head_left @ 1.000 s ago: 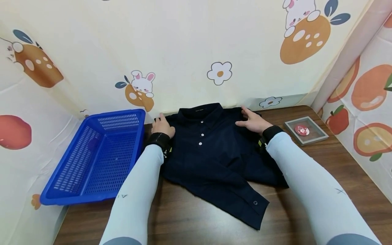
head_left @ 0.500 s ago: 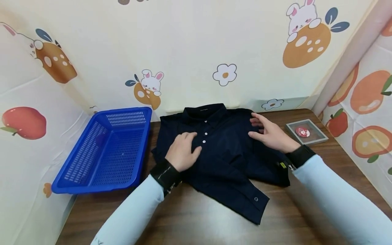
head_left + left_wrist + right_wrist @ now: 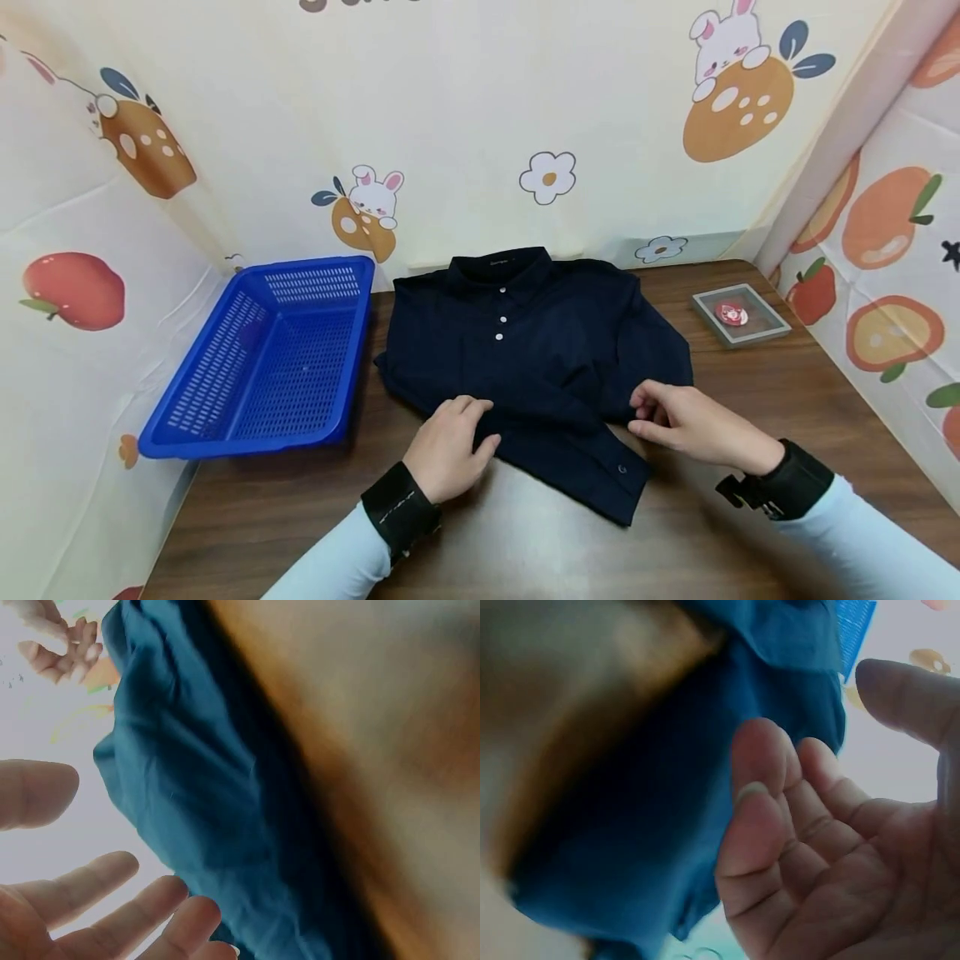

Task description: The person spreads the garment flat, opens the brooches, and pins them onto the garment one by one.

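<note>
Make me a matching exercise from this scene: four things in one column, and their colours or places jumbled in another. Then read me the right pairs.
Things:
1. Basket
2. Shirt
3. Case
4. Badge

Descriptions:
A. Grey-rimmed, on the table to the right of the shirt
B. Dark navy, with white buttons down its front
C. Round, red and white
D. Blue, with slotted sides

Right pairs: 1-D, 2-B, 3-A, 4-C.

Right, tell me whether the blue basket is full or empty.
Empty: the head view shows the bare, perforated floor of the blue basket.
</note>
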Motion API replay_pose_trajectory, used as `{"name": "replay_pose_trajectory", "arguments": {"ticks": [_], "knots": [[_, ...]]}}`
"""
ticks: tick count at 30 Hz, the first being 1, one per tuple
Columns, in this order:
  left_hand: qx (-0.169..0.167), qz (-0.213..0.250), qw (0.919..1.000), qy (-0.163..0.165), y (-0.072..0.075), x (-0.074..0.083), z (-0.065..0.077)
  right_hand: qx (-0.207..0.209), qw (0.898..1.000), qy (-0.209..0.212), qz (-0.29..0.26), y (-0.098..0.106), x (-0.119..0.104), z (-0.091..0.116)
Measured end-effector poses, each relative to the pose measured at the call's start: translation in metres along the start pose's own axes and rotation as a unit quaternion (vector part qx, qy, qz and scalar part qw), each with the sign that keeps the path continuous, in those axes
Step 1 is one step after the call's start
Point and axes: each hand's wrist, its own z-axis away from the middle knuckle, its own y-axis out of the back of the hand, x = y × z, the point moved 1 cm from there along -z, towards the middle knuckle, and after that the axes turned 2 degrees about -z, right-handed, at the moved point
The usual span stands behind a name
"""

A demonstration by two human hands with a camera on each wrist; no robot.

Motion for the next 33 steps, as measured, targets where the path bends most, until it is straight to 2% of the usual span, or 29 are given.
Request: {"name": "replay_pose_trajectory", "arguments": {"ticks": [6, 14, 21, 28, 33], "knots": [[-0.026, -0.013, 0.9993, -0.022, -0.015, 0.005, 0.005, -0.055, 0.998, -0.032, -0.01, -0.018, 0.004, 0.001], [-0.04, -0.019, 0.9978, -0.05, -0.032, 0.013, 0.008, -0.073, 0.996, -0.056, 0.014, -0.031, 0.004, -0.003], [-0.056, -0.022, 0.9969, -0.051, -0.043, 0.02, 0.012, -0.103, 0.991, -0.08, 0.004, -0.042, 0.005, 0.001], [-0.064, -0.027, 0.996, -0.056, -0.051, 0.028, 0.014, -0.132, 0.988, -0.075, -0.032, -0.045, 0.004, 0.007], [-0.077, -0.023, 0.9949, -0.061, -0.054, 0.033, 0.015, -0.124, 0.99, -0.039, -0.054, -0.044, -0.007, 0.009]]}}
